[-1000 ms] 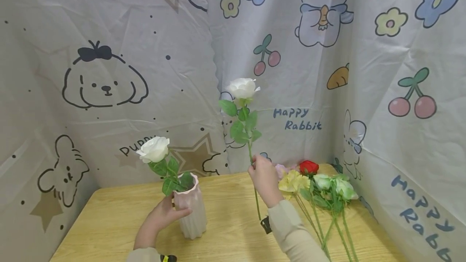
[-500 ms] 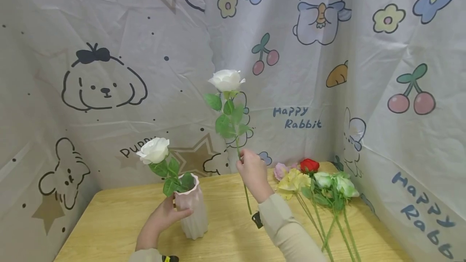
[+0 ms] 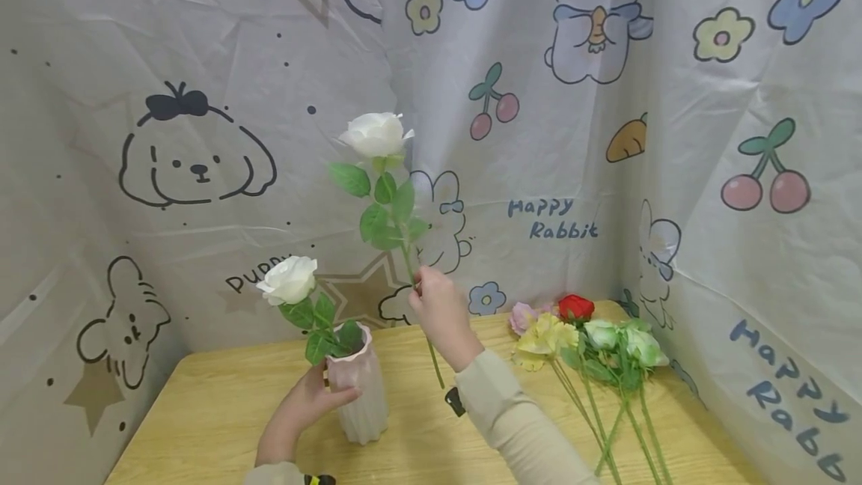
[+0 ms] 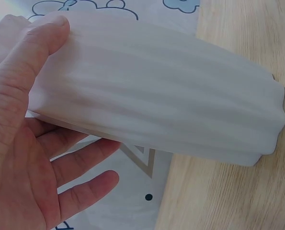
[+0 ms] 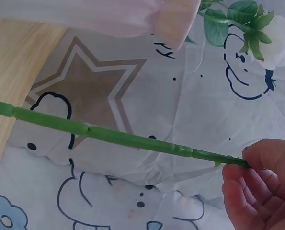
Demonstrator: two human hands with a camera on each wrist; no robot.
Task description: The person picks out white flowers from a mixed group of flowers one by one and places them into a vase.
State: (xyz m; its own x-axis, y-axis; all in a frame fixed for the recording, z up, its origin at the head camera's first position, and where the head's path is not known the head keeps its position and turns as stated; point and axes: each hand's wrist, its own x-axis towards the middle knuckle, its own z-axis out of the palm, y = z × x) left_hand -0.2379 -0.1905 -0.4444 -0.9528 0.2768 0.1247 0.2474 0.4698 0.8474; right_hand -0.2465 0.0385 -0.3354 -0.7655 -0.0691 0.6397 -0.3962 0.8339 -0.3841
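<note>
A pale pink-and-white fluted vase (image 3: 360, 395) stands on the table, with one white rose (image 3: 289, 281) leaning out of its mouth to the left. My left hand (image 3: 306, 404) grips the vase near its top; in the left wrist view the thumb (image 4: 46, 36) lies across the near side and the fingers reach behind. To the right of the vase, my right hand (image 3: 441, 313) pinches the stem of a second white rose (image 3: 376, 135) partway down. This rose is held upright, tilted slightly left, its bare green stem (image 5: 108, 135) pointing down beside the vase.
On the right of the wooden table (image 3: 202, 410) lie several flowers: a red rose (image 3: 576, 307), yellow flowers (image 3: 547, 337), a pink flower (image 3: 522, 317) and pale green roses (image 3: 640, 343), stems toward me. Printed curtains (image 3: 323, 171) hang behind and at both sides.
My right hand has carried the second white rose leftward and slightly up, closer to the vase. The left hand and the vase have stayed nearly in place.
</note>
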